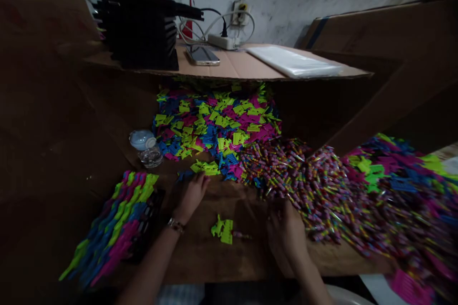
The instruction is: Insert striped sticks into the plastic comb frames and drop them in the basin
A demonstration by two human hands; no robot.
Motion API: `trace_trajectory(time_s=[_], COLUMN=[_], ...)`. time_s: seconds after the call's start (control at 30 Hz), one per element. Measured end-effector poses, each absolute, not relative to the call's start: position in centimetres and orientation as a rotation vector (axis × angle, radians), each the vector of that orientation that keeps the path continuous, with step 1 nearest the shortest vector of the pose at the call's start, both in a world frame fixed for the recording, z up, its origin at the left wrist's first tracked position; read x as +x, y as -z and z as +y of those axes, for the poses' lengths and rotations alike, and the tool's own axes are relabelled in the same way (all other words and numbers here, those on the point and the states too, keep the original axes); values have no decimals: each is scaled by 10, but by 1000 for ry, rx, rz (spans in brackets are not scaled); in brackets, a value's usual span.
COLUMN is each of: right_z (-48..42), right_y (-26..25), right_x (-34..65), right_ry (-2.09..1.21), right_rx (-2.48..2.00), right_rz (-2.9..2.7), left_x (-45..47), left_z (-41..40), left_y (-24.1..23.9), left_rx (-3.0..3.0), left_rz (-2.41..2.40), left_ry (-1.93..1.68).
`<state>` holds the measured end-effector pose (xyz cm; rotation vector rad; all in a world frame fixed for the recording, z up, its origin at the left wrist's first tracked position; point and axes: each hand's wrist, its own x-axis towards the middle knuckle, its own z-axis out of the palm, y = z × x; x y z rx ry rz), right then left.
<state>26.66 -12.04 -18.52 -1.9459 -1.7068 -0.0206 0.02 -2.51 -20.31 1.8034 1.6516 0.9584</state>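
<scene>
My left hand (192, 194) reaches forward to the near edge of a heap of small green, pink and blue plastic pieces (214, 126); its fingers are curled on pieces there, though what they grip is too dim to name. My right hand (286, 236) rests at the near edge of a big pile of small multicoloured pencils (315, 186), fingers bent down into them. A green plastic piece with a small pencil (223, 230) lies on the cardboard between both hands.
Stacked rows of coloured pieces (114, 221) lie at the near left. A small clear bottle (146, 147) lies beside the heap. A cardboard shelf (250, 69) holds a phone (202, 55), power strip (223, 40), black unit (141, 28) and plastic bags (293, 62). More pieces (393, 171) lie at the right.
</scene>
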Motion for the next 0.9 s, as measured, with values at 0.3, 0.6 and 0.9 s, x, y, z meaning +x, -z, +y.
trace_trajectory(time_s=[0.3,0.6,0.9], right_z=[-150,-162,-185], right_y=[161,142,122], right_x=[196,180,171], right_ry=[-976,-1227,-725], right_rx=[-1414,-1282,-1470], right_rz=[-1331,-1095,-1380], left_x=[11,26,29], left_z=[-82,-128,-143], left_y=[191,139,125], left_rx=[937,471,861], left_rz=[1424,972,1112], left_ry=[-1136,-1023,-1072])
